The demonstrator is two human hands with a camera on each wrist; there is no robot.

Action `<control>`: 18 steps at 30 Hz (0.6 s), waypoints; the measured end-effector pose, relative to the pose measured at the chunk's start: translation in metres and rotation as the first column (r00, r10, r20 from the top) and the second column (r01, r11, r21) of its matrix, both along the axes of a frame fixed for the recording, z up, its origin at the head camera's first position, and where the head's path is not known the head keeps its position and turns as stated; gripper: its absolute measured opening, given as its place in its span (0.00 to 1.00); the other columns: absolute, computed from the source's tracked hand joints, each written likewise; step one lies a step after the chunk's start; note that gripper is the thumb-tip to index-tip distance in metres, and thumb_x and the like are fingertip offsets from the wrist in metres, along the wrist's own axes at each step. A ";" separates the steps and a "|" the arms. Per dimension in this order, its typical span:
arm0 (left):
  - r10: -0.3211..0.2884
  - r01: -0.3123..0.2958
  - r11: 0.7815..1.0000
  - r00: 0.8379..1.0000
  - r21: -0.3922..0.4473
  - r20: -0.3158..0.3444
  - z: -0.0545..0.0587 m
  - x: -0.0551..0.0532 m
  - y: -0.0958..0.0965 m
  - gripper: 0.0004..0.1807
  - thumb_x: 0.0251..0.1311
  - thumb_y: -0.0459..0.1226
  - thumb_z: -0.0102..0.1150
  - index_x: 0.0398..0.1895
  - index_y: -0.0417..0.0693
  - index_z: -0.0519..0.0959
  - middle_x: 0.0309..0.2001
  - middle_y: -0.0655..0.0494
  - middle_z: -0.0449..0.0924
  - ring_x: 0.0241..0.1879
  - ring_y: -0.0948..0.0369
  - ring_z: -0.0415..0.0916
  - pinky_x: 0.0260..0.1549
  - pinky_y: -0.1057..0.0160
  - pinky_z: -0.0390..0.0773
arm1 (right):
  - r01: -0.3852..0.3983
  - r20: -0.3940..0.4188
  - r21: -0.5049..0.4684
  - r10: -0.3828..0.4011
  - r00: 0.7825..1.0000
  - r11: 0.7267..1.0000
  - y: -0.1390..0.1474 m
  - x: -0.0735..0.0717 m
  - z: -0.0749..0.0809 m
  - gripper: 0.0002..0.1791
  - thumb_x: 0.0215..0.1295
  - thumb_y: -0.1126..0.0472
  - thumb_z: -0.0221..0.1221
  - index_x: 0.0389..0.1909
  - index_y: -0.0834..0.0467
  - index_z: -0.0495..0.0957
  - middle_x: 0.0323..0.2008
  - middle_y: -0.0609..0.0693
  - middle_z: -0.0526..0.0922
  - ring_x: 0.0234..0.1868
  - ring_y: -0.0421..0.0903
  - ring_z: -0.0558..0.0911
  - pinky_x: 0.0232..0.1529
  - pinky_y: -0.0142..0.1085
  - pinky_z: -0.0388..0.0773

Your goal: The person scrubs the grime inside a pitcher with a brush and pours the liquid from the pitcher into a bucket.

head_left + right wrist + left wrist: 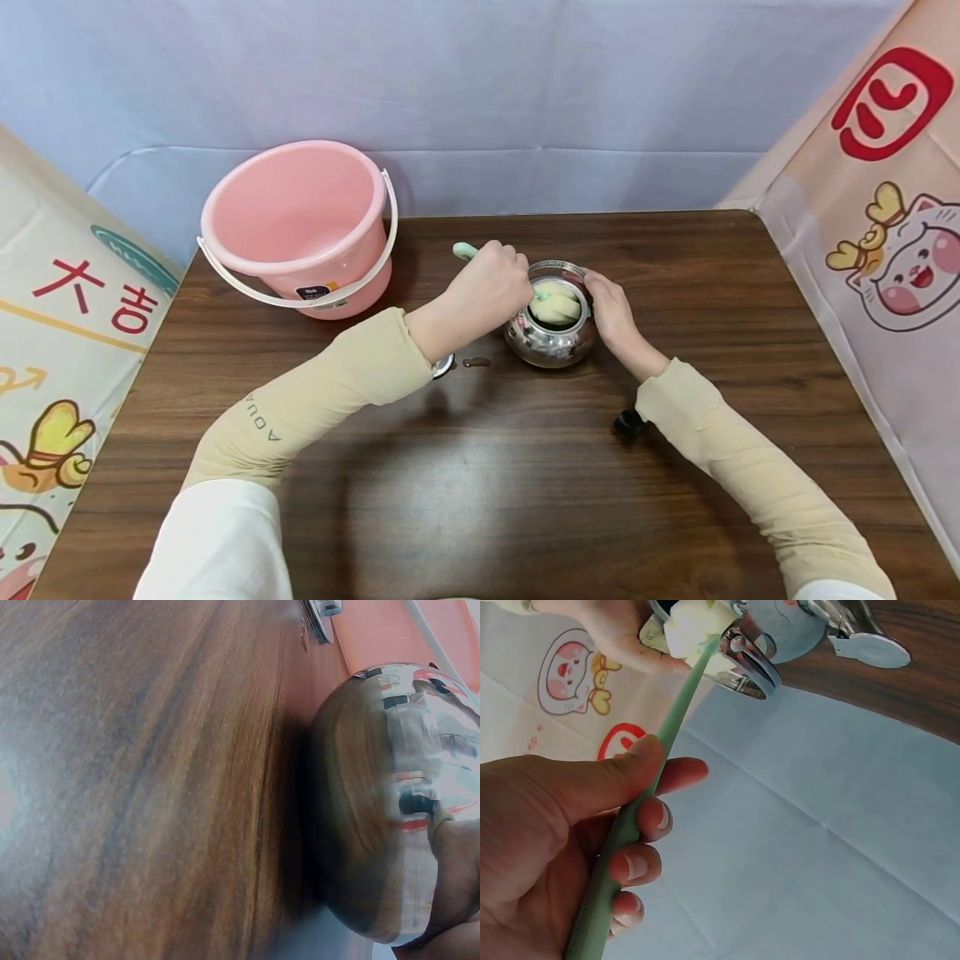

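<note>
My left hand grips the green handle of a sponge brush, thumb along one side and fingers curled round the other. Its pale yellow sponge head sits in the mouth of a shiny steel kettle. The kettle stands upright on the table, its hoop handle raised at the back. From the right, my right hand holds the kettle, fingers up by the rim and handle. In the right wrist view the thumb lies against the kettle's rounded side. The lower sponge is hidden inside.
A pink bucket with a white bail stands at the back left of the brown wooden table. Partly behind my left forearm lies a small steel lid, with a dark wet spot beside it. A small black object shows below my right sleeve.
</note>
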State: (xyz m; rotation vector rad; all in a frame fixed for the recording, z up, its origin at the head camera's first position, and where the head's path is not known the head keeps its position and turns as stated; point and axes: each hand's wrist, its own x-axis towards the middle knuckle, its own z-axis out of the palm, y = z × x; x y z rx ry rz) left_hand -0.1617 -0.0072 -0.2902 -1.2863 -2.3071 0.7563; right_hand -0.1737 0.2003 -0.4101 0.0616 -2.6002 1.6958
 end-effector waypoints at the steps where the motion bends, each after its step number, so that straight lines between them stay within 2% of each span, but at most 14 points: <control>1: 0.001 -0.001 1.000 1.000 -0.007 -0.014 0.000 0.000 0.000 0.20 0.60 0.31 0.49 0.12 0.59 0.73 0.18 0.62 0.65 0.18 0.65 0.54 0.21 0.68 0.54 | 0.001 -0.002 0.000 -0.001 1.000 1.000 0.000 0.000 0.000 0.25 0.71 0.58 0.32 0.55 0.66 0.72 0.60 0.59 0.68 0.64 0.50 0.62 0.64 0.40 0.55; 6: -0.005 0.005 1.000 0.998 0.013 -0.055 0.000 -0.002 -0.001 0.18 0.60 0.32 0.49 0.15 0.58 0.76 0.19 0.61 0.68 0.20 0.63 0.59 0.27 0.67 0.59 | -0.007 -0.014 -0.015 0.006 1.000 1.000 0.000 -0.001 -0.001 0.25 0.71 0.59 0.32 0.54 0.67 0.72 0.57 0.60 0.71 0.63 0.50 0.63 0.63 0.39 0.55; 13: -0.047 0.054 0.990 0.997 0.128 -0.054 -0.003 -0.004 -0.002 0.10 0.61 0.33 0.46 0.27 0.52 0.76 0.20 0.59 0.73 0.22 0.61 0.67 0.29 0.65 0.64 | 0.021 0.030 0.026 -0.022 0.999 0.999 0.000 0.000 0.001 0.26 0.70 0.57 0.32 0.57 0.66 0.69 0.61 0.59 0.66 0.64 0.52 0.62 0.63 0.41 0.56; 18: -0.071 0.081 0.987 0.995 0.138 -0.073 -0.003 -0.004 -0.001 0.15 0.60 0.29 0.45 0.21 0.53 0.77 0.19 0.59 0.71 0.21 0.61 0.66 0.28 0.65 0.64 | -0.008 0.002 0.011 0.007 1.000 1.000 0.000 0.000 0.001 0.25 0.71 0.59 0.31 0.55 0.67 0.71 0.60 0.60 0.67 0.64 0.51 0.62 0.63 0.40 0.56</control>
